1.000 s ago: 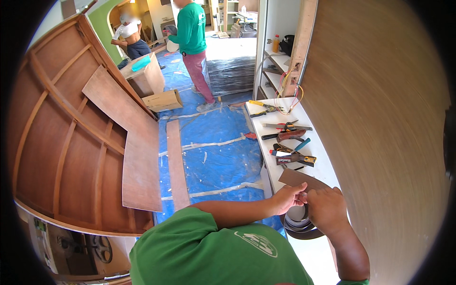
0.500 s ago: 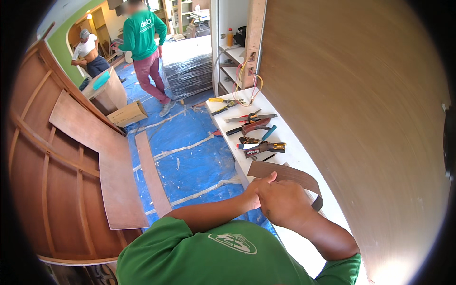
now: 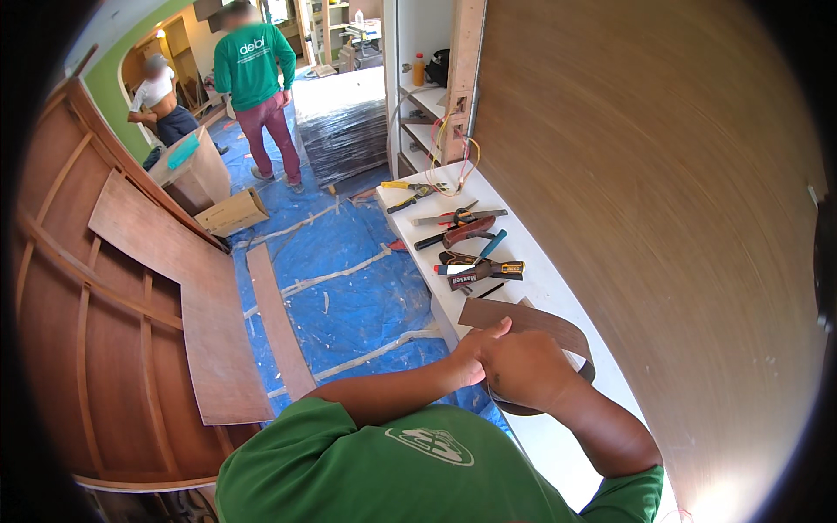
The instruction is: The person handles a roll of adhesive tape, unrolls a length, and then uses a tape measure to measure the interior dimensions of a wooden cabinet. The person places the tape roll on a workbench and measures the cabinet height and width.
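A curled brown wood-grain strip of edge banding [image 3: 551,322] arcs over the white countertop, its free end pointing left and its loop bending back under my right wrist. My right hand [image 3: 525,368] is closed on it, back of the hand up, with the fingertips hidden. My left hand [image 3: 473,354] presses against the right one, thumb up, its fingers closed around the strip and partly hidden. Just beyond the strip on the white countertop [image 3: 532,228] lie a dark tool pouch or box [image 3: 471,277], a teal-handled tool [image 3: 493,244], a red-brown knife sheath [image 3: 468,232] and pliers [image 3: 410,202].
A tall wooden panel [image 3: 645,192] rises along the right. Blue sheeting [image 3: 366,305] covers the floor, with a narrow board [image 3: 277,318] on it. A framed wooden panel [image 3: 70,331] leans at left. Two people stand farther off, one in a green shirt [image 3: 255,65]. Wires [image 3: 471,157] hang by the shelf.
The strip's loop has curled farther round, its lower part now showing beneath my right wrist. My hands have barely shifted. The person in green has turned and stepped slightly left.
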Tool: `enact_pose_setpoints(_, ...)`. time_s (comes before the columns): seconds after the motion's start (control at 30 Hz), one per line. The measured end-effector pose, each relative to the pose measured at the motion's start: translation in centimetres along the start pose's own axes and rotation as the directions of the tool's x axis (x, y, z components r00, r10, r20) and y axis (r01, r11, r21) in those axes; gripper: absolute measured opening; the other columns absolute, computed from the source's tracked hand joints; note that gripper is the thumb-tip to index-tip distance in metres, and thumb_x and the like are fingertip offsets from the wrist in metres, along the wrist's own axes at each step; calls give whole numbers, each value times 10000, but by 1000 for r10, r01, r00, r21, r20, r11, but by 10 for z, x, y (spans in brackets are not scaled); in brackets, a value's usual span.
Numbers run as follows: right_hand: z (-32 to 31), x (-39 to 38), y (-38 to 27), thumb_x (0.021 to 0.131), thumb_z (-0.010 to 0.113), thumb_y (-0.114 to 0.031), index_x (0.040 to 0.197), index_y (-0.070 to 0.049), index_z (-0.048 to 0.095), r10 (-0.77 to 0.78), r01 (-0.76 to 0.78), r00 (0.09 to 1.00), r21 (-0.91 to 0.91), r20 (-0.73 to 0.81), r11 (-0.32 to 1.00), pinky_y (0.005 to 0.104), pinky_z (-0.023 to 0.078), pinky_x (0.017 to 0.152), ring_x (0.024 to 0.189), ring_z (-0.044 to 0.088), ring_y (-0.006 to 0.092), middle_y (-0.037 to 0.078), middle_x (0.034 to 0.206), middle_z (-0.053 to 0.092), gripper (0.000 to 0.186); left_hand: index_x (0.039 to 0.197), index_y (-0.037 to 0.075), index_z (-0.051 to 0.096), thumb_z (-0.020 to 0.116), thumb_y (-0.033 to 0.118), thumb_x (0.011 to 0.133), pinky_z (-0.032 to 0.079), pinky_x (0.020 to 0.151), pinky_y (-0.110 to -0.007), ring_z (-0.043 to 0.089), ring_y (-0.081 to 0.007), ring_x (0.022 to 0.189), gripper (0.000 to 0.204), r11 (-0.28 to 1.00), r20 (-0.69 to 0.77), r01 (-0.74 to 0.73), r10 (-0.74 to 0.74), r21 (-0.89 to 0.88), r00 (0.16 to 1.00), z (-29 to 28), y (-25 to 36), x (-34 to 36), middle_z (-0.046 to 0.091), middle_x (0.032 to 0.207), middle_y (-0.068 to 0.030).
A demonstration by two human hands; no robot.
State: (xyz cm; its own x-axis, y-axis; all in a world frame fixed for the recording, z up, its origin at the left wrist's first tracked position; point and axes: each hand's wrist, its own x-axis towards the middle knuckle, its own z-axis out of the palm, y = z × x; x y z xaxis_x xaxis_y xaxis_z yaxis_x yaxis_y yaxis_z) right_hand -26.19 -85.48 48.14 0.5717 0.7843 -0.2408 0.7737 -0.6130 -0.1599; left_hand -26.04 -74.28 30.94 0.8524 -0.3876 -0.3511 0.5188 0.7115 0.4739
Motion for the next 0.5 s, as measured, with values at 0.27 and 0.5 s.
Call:
enact_pose_setpoints(0.27, 5, -1, 10, 809, 648, -105, 896, -35, 661, -20, 40, 983, 106, -182, 994, 487, 536, 727, 827, 681, 373, 173, 884, 702, 112, 1154, 42, 677, 612, 457, 1007, 521, 928, -362, 688, -229, 1026, 444, 971, 43, -239, 238, 19, 970, -11, -14, 15, 718, 1116, -104)
enact_pose_setpoints(0.5, 4, -24, 73, 818, 670, -9, 878, -2, 611, 84, 115, 843, 331, -532, 937, 459, 472, 765, 854, 599, 389, 191, 865, 630, 84, 1062, 145, 646, 624, 442, 1009, 479, 832, -362, 668, -162, 912, 302, 987, 51, -143, 139, 72, 989, -19, -10, 14, 673, 959, -11)
